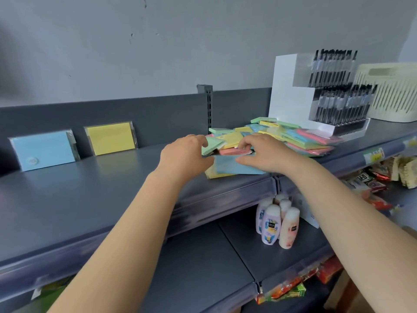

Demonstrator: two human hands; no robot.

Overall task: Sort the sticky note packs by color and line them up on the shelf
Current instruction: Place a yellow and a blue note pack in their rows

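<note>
Pink sticky note pack lies at the near edge of the mixed pile, pinched by right hand; left hand curled, contents unclear. Judged light, film-slick; grip by edges.

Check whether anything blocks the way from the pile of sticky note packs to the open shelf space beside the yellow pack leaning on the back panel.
Nothing visible does. The shelf between the pile and the yellow pack is bare; both hands are already at the pile.
</note>
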